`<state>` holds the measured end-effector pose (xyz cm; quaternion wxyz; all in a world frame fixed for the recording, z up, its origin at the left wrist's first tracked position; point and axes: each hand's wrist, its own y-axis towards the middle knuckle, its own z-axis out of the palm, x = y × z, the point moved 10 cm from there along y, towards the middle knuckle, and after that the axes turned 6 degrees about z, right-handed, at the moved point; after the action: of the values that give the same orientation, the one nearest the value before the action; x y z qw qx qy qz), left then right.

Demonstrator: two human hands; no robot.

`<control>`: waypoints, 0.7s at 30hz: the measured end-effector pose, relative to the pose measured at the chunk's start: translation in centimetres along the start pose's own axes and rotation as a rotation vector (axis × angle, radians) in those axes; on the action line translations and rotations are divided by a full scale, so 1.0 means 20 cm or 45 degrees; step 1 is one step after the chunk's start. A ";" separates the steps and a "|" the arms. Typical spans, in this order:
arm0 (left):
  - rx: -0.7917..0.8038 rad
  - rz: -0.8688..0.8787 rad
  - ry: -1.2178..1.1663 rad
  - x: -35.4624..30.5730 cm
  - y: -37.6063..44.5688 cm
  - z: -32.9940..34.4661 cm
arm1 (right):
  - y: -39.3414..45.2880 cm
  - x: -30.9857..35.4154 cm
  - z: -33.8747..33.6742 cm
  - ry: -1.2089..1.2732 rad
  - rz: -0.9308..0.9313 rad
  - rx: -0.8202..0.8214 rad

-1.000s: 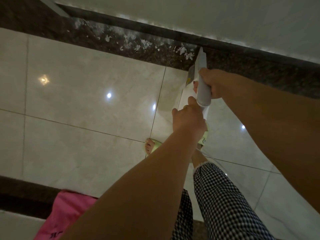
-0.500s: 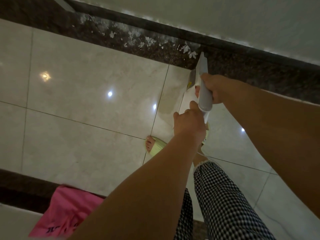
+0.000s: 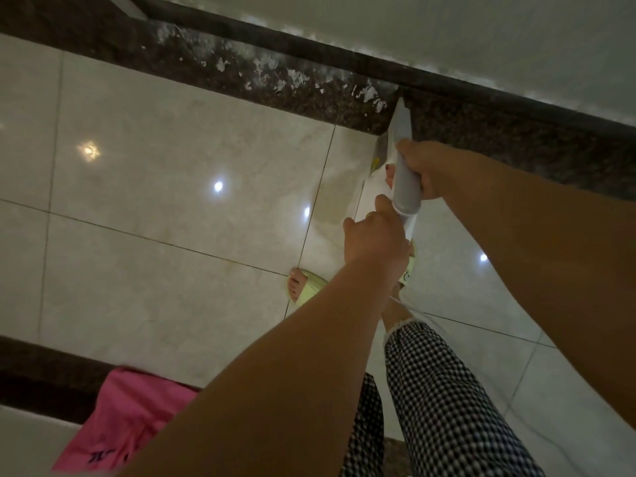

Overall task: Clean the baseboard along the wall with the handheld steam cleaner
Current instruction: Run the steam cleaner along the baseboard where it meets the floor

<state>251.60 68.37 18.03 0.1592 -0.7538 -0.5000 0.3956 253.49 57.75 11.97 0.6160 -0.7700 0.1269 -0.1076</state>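
While the right hand [image 3: 421, 170] wraps tight round the smooth white plastic steam cleaner [image 3: 404, 160], the left hand [image 3: 373, 237] curls on its back end, just below. The long cleaner points up the frame, away from both hands, and its thin tip touches the dark speckled stone baseboard [image 3: 516, 132]. White flaky bits [image 3: 296, 75] lie along the baseboard toward the upper left, so the tip likely slides that way, over the shiny cream floor tiles [image 3: 172, 166].

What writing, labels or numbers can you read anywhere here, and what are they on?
Pink cloth, bottom left: dark printed characters near its lower edge, too blurred and cut off to read.
Steam cleaner, held in both hands: a small yellow patch beside its nozzle, no legible text.
Nothing else carries readable writing.
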 end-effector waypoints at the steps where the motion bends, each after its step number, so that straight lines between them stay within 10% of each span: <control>1: -0.003 -0.003 -0.010 0.00 0.01 0.00 | 0.00 0.01 0.00 -0.007 -0.002 0.007; 21: -0.044 0.018 0.074 -0.04 0.09 -0.05 | 0.01 0.10 -0.02 -0.024 -0.056 0.020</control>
<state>253.37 66.91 17.88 0.1579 -0.7712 -0.4965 0.3658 255.32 56.76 11.91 0.6207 -0.7687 0.1033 -0.1148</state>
